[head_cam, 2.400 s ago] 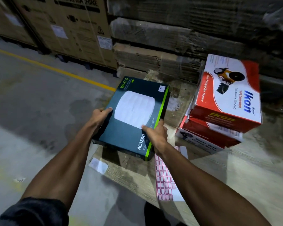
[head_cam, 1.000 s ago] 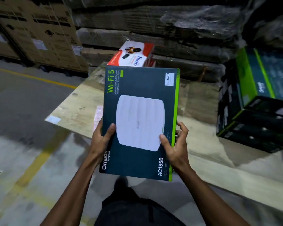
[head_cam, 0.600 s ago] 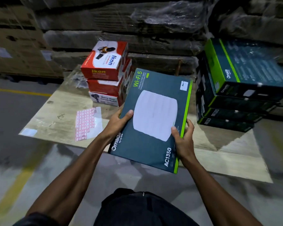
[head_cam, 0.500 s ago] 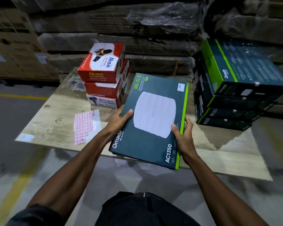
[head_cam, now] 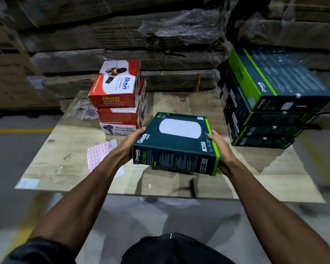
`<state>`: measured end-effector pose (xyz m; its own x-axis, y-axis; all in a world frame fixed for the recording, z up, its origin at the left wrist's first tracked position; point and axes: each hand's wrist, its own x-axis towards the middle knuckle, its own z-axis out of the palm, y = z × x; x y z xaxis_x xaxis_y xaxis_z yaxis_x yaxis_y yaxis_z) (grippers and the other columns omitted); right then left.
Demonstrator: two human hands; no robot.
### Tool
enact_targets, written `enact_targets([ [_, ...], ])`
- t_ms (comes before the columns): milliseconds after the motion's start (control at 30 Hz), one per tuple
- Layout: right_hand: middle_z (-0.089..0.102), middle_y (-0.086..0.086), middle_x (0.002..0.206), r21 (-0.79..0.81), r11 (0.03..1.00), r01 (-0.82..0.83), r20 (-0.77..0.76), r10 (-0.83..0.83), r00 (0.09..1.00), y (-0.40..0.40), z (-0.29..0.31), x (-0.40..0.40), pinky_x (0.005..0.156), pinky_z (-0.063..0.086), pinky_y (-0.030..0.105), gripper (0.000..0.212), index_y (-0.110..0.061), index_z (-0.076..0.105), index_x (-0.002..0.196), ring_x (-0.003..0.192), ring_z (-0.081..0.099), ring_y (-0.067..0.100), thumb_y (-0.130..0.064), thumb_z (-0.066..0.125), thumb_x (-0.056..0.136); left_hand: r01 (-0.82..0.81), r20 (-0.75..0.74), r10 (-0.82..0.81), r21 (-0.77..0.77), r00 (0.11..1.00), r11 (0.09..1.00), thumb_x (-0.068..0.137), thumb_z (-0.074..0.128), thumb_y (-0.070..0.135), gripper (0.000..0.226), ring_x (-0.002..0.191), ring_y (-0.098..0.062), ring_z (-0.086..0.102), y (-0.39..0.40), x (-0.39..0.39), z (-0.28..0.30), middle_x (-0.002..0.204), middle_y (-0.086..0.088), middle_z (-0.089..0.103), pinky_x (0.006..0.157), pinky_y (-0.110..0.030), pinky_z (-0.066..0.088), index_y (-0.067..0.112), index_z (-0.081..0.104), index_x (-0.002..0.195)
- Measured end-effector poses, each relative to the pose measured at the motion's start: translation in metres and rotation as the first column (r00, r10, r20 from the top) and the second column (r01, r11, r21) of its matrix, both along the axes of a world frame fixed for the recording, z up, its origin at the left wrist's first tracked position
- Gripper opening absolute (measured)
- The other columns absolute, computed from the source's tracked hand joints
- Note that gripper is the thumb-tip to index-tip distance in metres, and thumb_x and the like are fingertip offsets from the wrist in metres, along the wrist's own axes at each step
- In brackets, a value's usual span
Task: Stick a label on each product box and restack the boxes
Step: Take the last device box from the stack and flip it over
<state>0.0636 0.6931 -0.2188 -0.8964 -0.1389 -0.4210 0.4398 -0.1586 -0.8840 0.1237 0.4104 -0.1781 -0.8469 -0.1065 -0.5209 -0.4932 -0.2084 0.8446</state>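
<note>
I have the dark Wi-Fi box clamped between both hands: my left hand curls round its edge at nine o'clock, thumb on top, and my right hand grips the green-striped edge at three o'clock, fingers wrapped underneath. Neither hand has anything else in it. The box sits level, printed face up, held just above the wooden board, near the board's middle.

As I judge it, the step is to set this box down for restacking. To do it well I would keep it level, lower the far edge first, and slide my fingers out from beneath only once the weight rests on the board. A small white sticker shows at the box's far corner, around one o'clock; I cannot read it, so I cannot say it is the label.

Outward from the hands: the label sheet lies flat at nine o'clock, just beside my left forearm. The red box stack stands at eleven o'clock, close to the left hand. The stack of matching dark boxes rises at two o'clock, apart from the right hand.
</note>
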Motion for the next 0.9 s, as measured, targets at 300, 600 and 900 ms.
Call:
enact_targets([
  [300, 0.072, 0.010, 0.090, -0.080, 0.996, 0.045, 0.162, -0.032, 0.986, -0.005, 0.024, -0.015, 0.058, 0.056, 0.032, 0.031, -0.012, 0.062, 0.116, 0.067, 0.069, 0.023, -0.031, 0.051, 0.094, 0.076, -0.258, -0.161, -0.308, 0.953, 0.948, 0.096, 0.019, 0.065, 0.064, 0.124, -0.019, 0.049, -0.015, 0.016, 0.009, 0.147, 0.000, 0.044, 0.098, -0.038, 0.042, 0.030, 0.036, 0.147],
  [600, 0.071, 0.009, 0.073, -0.056, 0.998, 0.001, 0.218, 0.011, 0.976, -0.009, 0.038, -0.025, 0.057, 0.054, 0.033, 0.034, -0.012, 0.063, 0.104, 0.060, 0.067, 0.024, -0.042, 0.050, 0.092, -0.291, -0.279, -0.743, -0.949, 0.609, 0.118, 0.078, 0.068, 0.057, 0.093, 0.144, -0.029, 0.025, -0.018, 0.047, 0.024, 0.156, -0.012, 0.025, 0.114, -0.048, 0.030, 0.016, 0.027, 0.150],
  [900, 0.071, 0.000, 0.065, -0.031, 0.997, 0.074, 0.054, -0.072, 0.996, -0.012, 0.040, -0.013, 0.059, 0.055, 0.033, 0.030, -0.020, 0.067, 0.087, 0.063, 0.066, 0.019, -0.037, 0.046, 0.100, -0.334, -0.307, -0.732, -0.935, 0.608, 0.115, 0.073, 0.082, 0.019, 0.082, 0.125, -0.031, 0.045, -0.010, 0.031, 0.037, 0.137, -0.016, 0.046, 0.101, -0.045, 0.046, 0.004, 0.041, 0.142],
])
